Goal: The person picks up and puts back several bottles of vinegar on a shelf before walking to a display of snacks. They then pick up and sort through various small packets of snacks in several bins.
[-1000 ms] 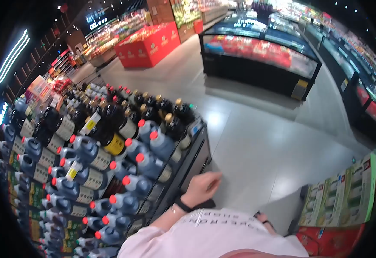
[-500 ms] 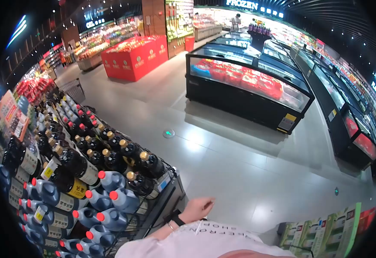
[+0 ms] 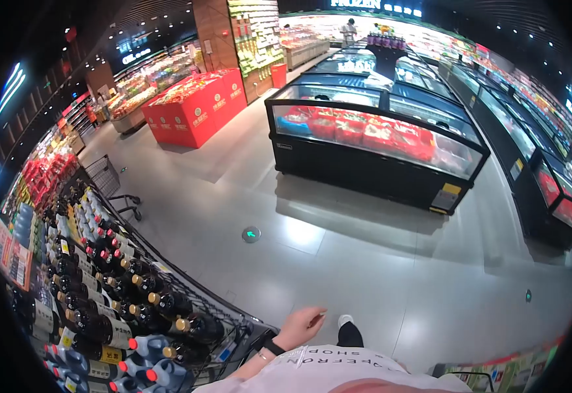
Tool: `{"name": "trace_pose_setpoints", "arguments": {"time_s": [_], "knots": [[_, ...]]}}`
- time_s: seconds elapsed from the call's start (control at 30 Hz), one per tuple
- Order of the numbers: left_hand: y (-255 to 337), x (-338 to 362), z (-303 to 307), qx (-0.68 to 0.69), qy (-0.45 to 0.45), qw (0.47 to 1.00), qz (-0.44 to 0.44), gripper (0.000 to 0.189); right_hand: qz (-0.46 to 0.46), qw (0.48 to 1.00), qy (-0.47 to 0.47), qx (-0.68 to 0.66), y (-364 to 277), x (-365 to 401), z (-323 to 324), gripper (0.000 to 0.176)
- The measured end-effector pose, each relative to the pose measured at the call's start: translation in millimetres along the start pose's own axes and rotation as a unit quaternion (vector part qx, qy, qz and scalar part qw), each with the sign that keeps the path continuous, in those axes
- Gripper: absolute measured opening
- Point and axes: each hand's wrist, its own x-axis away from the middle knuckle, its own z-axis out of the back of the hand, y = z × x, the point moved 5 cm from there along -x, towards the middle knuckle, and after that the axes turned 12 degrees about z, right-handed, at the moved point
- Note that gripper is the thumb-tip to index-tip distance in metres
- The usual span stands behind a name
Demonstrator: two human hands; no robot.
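Left hand (image 3: 301, 329) is hanging just right of the bottle rack (image 3: 210, 293), fingers (image 3: 314, 316) curling loosely, empty; dark bottles (image 3: 176, 305) are sitting in the rack, left of the fingers.

Pale top, black strap, white shoe in view!
And here's the pale pinkish-white shirt (image 3: 266, 380), dark capital lettering (image 3: 348, 357) curving across it, "SHOP" readable! Just behind the left hand (image 3: 301, 327), a wide black wristband (image 3: 274, 346), then a slim bracelet (image 3: 261, 355); below, a black trouser leg (image 3: 350, 335) and that white shoe (image 3: 345, 319)!
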Motion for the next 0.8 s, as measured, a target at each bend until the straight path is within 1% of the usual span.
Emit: {"name": "trace_pose_setpoints", "arguments": {"time_s": [0.03,0.07,0.13,0.17,0.23,0.3,0.33,0.37,0.4,0.47,0.5,0.53,0.6,0.63,0.67,0.7,0.77,0.8], "knots": [[-4,-9,2,-0.020,0.018,1.000,0.011,0.020,-0.038,0.993,-0.097,-0.054,13,-12,7,0.047],[-6,-22,3,-0.020,0.028,0.999,0.012,0.020,-0.047,0.988,-0.138,-0.053,-2,-23,41,0.045],[-12,-45,5,-0.049,0.044,0.995,0.070,0.020,-0.026,0.983,-0.180,-0.031,-10,-66,83,0.042],[-16,-58,4,-0.053,0.055,0.994,0.080,0.020,-0.005,0.982,-0.190,-0.017,-16,-90,106,0.040],[-13,-88,2,-0.052,0.051,0.994,0.080,0.020,0.050,0.978,-0.200,0.026,-59,-132,188,0.038],[-8,-108,0,-0.045,0.048,0.994,0.083,0.019,0.116,0.975,-0.175,0.077,-118,-175,270,0.036],[-5,-121,2,-0.045,0.049,0.994,0.086,0.020,0.151,0.975,-0.119,0.115,-121,-217,275,0.036],[-4,-132,4,-0.045,0.051,0.994,0.089,0.020,0.100,0.994,-0.049,0.010,-131,-244,301,0.037],[-5,-141,7,-0.044,0.056,0.993,0.092,0.020,0.048,0.994,0.024,-0.096,-151,-271,334,0.038],[-14,-153,17,-0.072,0.094,0.987,0.109,0.020,0.067,0.989,0.037,-0.130,-202,-312,386,0.038],[-28,-157,21,-0.071,0.095,0.986,0.118,0.021,0.065,0.987,0.052,-0.139,-205,-348,376,0.037],[-44,-159,25,-0.069,0.107,0.985,0.118,0.021,0.076,0.986,0.054,-0.136,-222,-361,383,0.037],[-95,-165,28,-0.073,0.096,0.964,0.235,0.024,0.085,0.982,0.050,-0.163,-271,-393,407,0.036],[-119,-168,32,-0.067,0.114,0.962,0.240,0.024,0.136,0.980,0.065,-0.129,-279,-417,395,0.036],[-152,-168,31,-0.083,0.097,0.951,0.280,0.027,0.138,0.977,0.055,-0.153,-298,-420,402,0.036],[-190,-165,29,-0.096,0.078,0.939,0.321,0.029,0.147,0.979,0.040,-0.136,-304,-434,391,0.035],[-288,-157,17,-0.076,0.033,0.918,0.387,0.034,0.164,0.982,0.000,-0.097,-310,-451,374,0.035],[-327,-149,15,-0.027,0.015,0.883,0.469,0.036,0.163,0.983,-0.051,-0.071,-310,-456,366,0.039]]}}
